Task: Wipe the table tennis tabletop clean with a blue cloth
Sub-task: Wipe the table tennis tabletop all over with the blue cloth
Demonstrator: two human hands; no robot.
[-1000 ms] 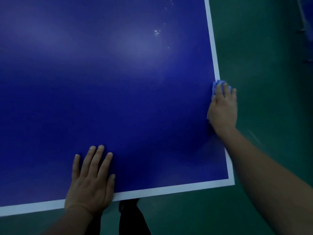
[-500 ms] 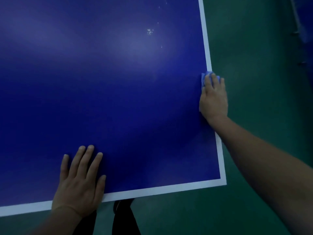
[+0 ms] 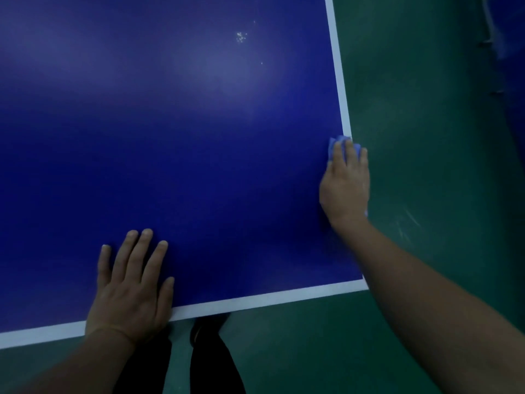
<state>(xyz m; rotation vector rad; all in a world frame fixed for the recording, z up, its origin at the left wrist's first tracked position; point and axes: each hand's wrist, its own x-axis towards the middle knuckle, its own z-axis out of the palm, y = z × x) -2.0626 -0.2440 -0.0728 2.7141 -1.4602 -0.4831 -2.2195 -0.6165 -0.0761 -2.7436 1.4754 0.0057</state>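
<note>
The dark blue table tennis tabletop point(image 3: 184, 137) fills most of the view, with a white line along its near and right edges. My right hand point(image 3: 345, 186) presses a blue cloth point(image 3: 333, 143) flat on the right edge; only the cloth's tip shows beyond the fingertips, and a scrap by the wrist. My left hand point(image 3: 132, 288) lies flat on the tabletop at the near edge, fingers spread, holding nothing. White specks point(image 3: 241, 37) sit on the surface far ahead of the cloth.
Green floor point(image 3: 426, 166) lies to the right of the table and in front of it. My dark trouser legs point(image 3: 210, 359) stand at the near edge. A dark blue object point(image 3: 511, 38) stands at the far right.
My right hand with the cloth slid along the right edge, away from me and then back a little toward the near corner. My left hand stayed flat on the table.
</note>
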